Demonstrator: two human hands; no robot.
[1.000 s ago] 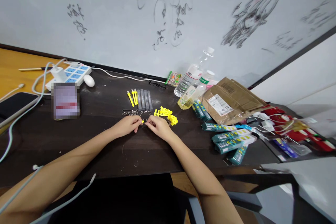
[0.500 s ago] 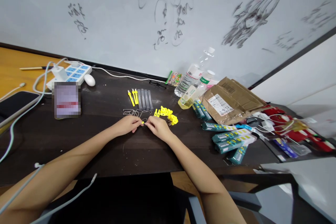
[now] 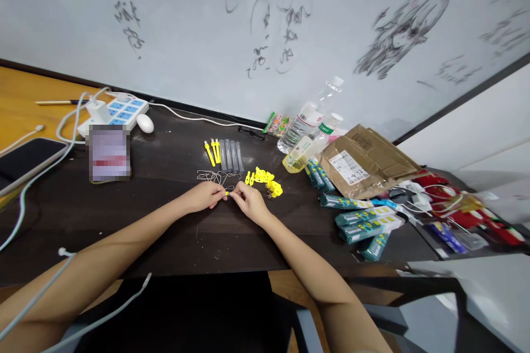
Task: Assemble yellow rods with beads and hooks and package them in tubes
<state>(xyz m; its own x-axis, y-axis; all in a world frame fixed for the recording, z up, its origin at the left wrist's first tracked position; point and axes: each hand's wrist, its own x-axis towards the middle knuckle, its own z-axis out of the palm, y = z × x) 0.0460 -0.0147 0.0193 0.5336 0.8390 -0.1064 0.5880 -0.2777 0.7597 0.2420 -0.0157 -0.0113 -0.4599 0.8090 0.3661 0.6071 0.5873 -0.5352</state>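
My left hand (image 3: 206, 196) is closed in a pinch on a small yellow plastic piece (image 3: 227, 193). My right hand (image 3: 252, 201) meets it from the other side, thumb and finger pinched at the piece's edge; what lies between those fingertips is too small to make out. Just beyond the hands are bent metal wire hooks (image 3: 211, 177). Behind these stand out several clear plastic tubes (image 3: 232, 156) and yellow stick-like parts (image 3: 208, 153), laid side by side. Beside my right hand is a loose heap of yellow plastic parts (image 3: 263, 175), with small springs (image 3: 270, 193) near it.
Bottles (image 3: 301, 127), a cardboard parcel (image 3: 351, 162) and several green boxes (image 3: 366, 229) occupy the right side. Glasses (image 3: 250, 133) lie near the whiteboard (image 3: 186, 38). To the left are a power strip (image 3: 124, 113), a white mouse (image 3: 144, 123) and a phone (image 3: 31, 160). White cables hang in front.
The view has shifted slightly. Both hands stay together over the same spot, and the yellow piece between them appears slightly turned, with the fingertips a little closer.
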